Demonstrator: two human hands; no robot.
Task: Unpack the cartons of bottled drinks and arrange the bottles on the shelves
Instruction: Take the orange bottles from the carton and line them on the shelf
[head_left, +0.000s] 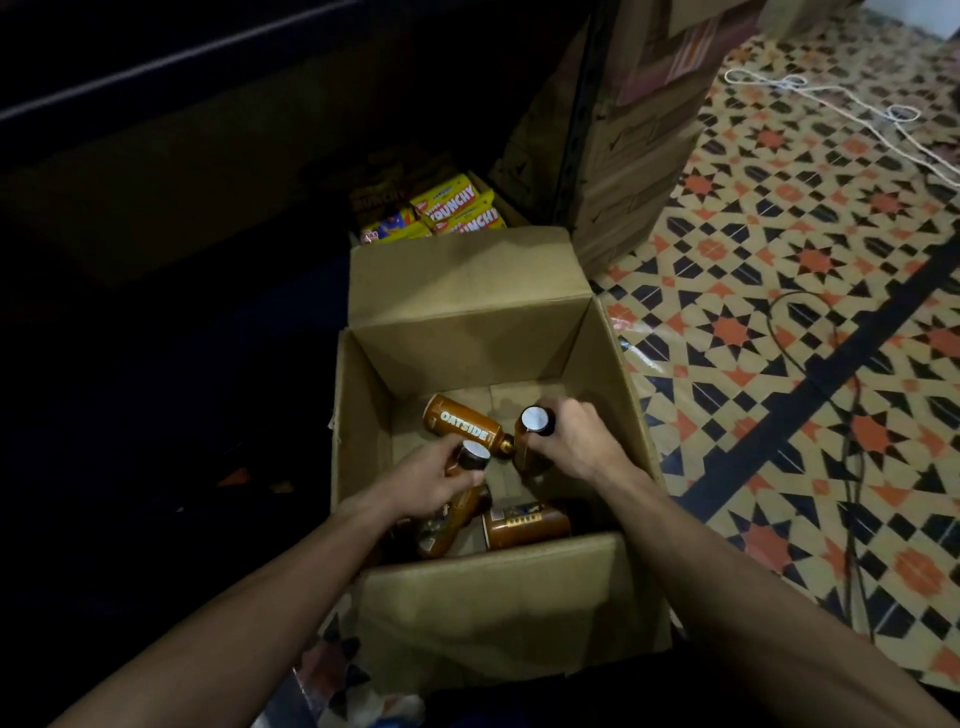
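both hands are down in the open carton (363, 441) at centre frame: left hand (431, 486) is wrapped round one brown bottle (470, 457), right hand (579, 441) round another (530, 441). unpacking step. next, lift both clear; more bottles lie loose below.

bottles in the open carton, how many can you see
4 bottles: one in the left hand, one in the right hand, one lying label-up at the carton's back, one lying by its near wall. Hands or that wall may hide more.

Left hand (426, 486), right hand (582, 441), both curled.
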